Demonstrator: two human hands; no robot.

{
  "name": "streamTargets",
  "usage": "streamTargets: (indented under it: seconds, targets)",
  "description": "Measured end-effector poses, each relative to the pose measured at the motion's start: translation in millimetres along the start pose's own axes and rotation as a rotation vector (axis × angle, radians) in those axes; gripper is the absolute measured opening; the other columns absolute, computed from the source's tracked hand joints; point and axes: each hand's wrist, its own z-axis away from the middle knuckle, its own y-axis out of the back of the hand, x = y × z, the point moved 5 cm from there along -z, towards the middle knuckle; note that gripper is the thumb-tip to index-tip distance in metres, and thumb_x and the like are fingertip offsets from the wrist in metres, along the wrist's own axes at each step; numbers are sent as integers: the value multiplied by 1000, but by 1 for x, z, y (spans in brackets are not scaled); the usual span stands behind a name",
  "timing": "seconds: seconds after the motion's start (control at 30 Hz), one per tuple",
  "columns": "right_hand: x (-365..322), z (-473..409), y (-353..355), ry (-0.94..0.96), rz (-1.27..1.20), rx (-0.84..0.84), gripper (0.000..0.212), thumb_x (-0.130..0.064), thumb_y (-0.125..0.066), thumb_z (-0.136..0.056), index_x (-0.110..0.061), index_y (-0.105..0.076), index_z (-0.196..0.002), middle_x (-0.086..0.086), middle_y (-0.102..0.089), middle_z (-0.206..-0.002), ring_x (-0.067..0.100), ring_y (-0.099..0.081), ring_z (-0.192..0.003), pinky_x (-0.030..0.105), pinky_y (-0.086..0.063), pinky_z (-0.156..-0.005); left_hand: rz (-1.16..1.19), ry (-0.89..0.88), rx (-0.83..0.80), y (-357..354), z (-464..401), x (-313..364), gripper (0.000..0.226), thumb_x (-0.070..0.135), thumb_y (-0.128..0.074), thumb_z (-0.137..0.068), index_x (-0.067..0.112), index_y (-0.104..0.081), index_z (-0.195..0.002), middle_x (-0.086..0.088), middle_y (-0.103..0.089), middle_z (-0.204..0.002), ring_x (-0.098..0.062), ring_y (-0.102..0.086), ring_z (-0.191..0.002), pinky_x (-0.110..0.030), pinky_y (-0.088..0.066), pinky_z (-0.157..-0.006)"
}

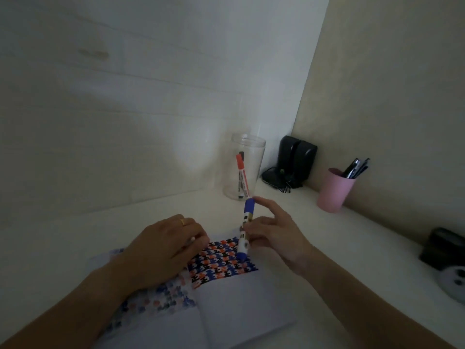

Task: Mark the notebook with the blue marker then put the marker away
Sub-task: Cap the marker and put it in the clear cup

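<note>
The notebook (226, 306) lies open on the white desk, with a band of blue, orange and black pattern across it. My right hand (274, 238) grips the blue marker (246, 227) around its middle, index finger stretched out. The marker stands nearly upright, blue cap end up, its lower blue end just above or on the patterned band; contact cannot be told. My left hand (166, 245), a gold ring on one finger, rests flat on the notebook's left page with fingers curled, holding nothing.
A clear jar (245, 167) with a red marker (242, 176) inside stands just behind the hands. Black speakers (293, 163) sit in the corner. A pink cup (333, 191) of pens is at the right wall. Dark objects (442, 250) lie at the far right.
</note>
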Motion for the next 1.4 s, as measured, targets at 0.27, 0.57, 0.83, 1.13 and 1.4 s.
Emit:
streamTargets:
  seconds: [0.27, 0.57, 0.83, 1.13, 1.4]
  targets:
    - [-124, -70, 31, 485, 120, 544, 60, -13, -74, -83, -28, -39, -129, 12, -76, -85, 27, -75, -79, 45, -62, -78, -88, 48, 116, 6, -1, -4, 45, 54, -21, -100, 32, -60, -98, 15, -64, -93, -5, -52, -82, -26, -43, -75]
    - [-154, -128, 27, 648, 566, 730, 27, -6, -62, -87, -15, -51, -111, -1, -70, -84, 17, -67, -77, 39, -57, -74, -94, 42, 140, 5, -1, -4, 47, 55, -21, -99, 31, -61, -96, 14, -65, -90, -6, -53, -79, -30, -46, -73]
    - [-126, -155, 28, 431, 898, 669, 16, -21, -62, -92, -13, -70, -104, 5, -77, -94, 23, -70, -89, 26, -45, -68, -99, 43, 128, 3, -1, -6, 45, 56, -21, -100, 33, -60, -98, 15, -65, -92, -5, -52, -80, -29, -45, -75]
    - [-124, -118, 21, 471, 891, 625, 22, -22, -60, -94, -12, -74, -108, 2, -77, -109, 17, -68, -96, 22, -41, -79, -100, 37, 129, 5, -1, -5, 44, 55, -24, -99, 32, -61, -98, 15, -67, -93, -6, -54, -80, -28, -47, -73]
    - [-59, -25, -8, 423, 888, 406, 24, -36, -67, -90, -25, -70, -111, -3, -69, -115, 10, -63, -96, 31, -54, -86, -96, 40, 122, 8, 0, -2, 39, 54, -30, -99, 31, -62, -102, 13, -67, -101, -7, -56, -88, -29, -48, -74]
